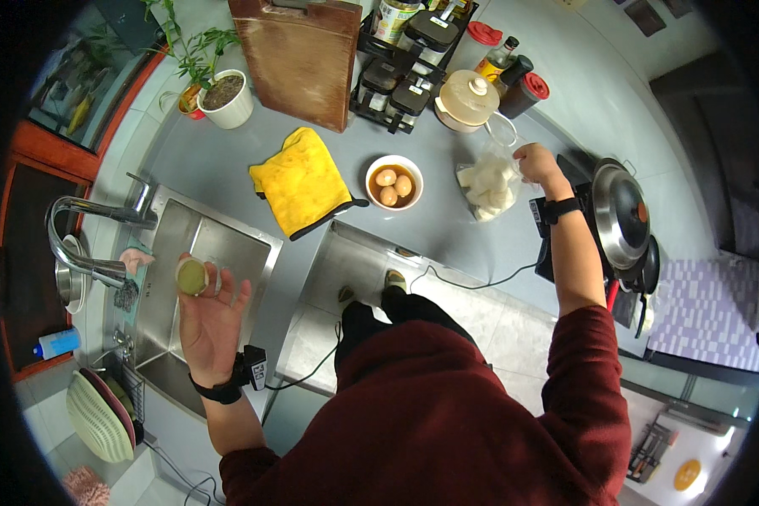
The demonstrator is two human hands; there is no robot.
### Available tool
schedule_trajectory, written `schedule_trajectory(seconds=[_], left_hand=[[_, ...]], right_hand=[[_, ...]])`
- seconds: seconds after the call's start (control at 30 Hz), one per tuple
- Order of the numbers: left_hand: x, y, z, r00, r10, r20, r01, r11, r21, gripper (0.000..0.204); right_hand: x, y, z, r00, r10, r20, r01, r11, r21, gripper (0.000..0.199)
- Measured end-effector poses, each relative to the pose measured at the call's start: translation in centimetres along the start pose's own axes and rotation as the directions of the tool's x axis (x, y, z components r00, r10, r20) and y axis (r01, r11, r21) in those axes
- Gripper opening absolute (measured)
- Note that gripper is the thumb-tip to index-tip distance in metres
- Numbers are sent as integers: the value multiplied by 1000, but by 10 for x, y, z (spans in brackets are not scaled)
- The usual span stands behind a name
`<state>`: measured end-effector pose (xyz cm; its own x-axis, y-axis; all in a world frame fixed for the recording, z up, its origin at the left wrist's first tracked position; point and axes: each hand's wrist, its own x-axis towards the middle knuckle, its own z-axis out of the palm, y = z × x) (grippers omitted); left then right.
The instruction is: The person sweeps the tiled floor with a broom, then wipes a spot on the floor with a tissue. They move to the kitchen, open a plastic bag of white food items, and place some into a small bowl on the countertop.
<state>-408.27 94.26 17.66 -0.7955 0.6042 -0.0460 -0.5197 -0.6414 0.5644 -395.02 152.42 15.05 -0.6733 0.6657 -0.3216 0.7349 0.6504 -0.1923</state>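
Observation:
Over the sink [274,244], my left hand [211,325] is turned palm up with its fingers partly spread. At its thumb and fingertips it holds a small round olive-green thing [192,276] with a pale rim, whose kind I cannot make out. At the right of the counter, my right hand [535,163] grips the edge of a clear plastic bag [489,184] with white pieces inside. The bag rests on the counter. Left of it stands a white bowl [421,179] with several brown eggs in dark liquid.
A yellow cloth [302,181] lies by the sink. Behind stand a potted plant [228,99], a wooden cutting board [295,63], a black spice rack [379,101] and a beige lidded pot [466,99]. A lidded pan [620,211] is at right. The faucet [88,266] arches at left.

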Motion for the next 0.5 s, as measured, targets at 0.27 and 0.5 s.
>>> schedule_trajectory(seconds=[0.27,0.5], left_hand=[[-3,2,-1,999,-30,37,29,999,17,53],[-10,-3,8,998,6,-65,-2,998,60,55]], right_hand=[[-7,-34,-15,978,-124,-167,166,951,263,34],[-1,-84,8,895,-341,-288,382,919,100,37]])
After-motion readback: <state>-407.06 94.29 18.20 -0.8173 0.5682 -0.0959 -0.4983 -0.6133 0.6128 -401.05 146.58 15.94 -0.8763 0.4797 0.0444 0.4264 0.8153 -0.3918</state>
